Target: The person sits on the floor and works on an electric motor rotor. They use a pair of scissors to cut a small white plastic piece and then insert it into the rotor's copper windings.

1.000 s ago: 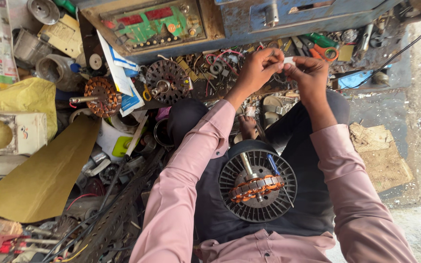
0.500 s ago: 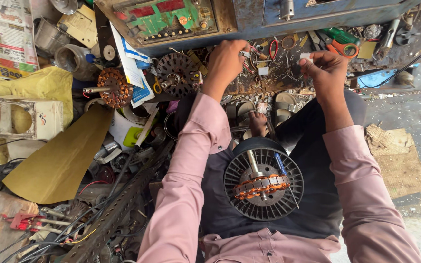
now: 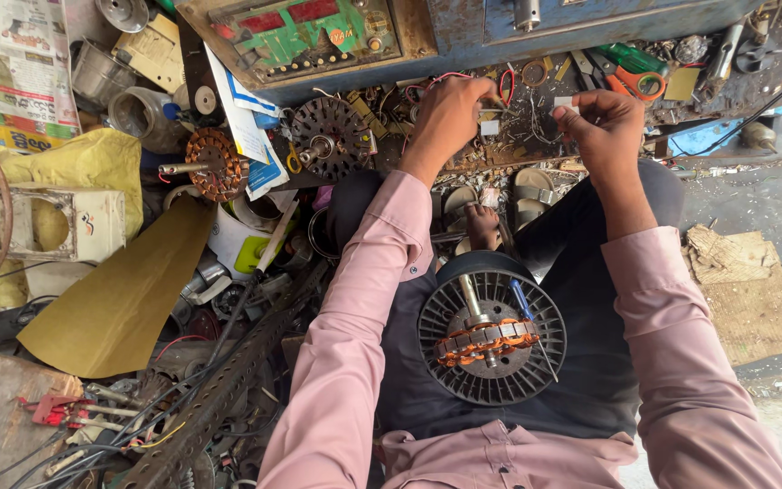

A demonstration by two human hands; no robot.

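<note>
Cluttered bench (image 3: 500,154): left hand (image 3: 450,113) grip pinching wire (image 3: 491,110); right hand (image 3: 604,127) grip pinching white piece (image 3: 563,102).

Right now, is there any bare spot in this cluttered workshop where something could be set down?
The barest patch is the grey ground at right, between the person's knee and the flattened cardboard. The yellow sheet at left is also bare on top. The ledge under both hands is crowded with wires and scissors, and the lower left is packed with metal scrap.

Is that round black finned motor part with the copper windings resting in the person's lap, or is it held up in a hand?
In the lap. The round black finned motor part lies on the dark trousers; the left hand and right hand are both up at the cluttered workbench.
</note>
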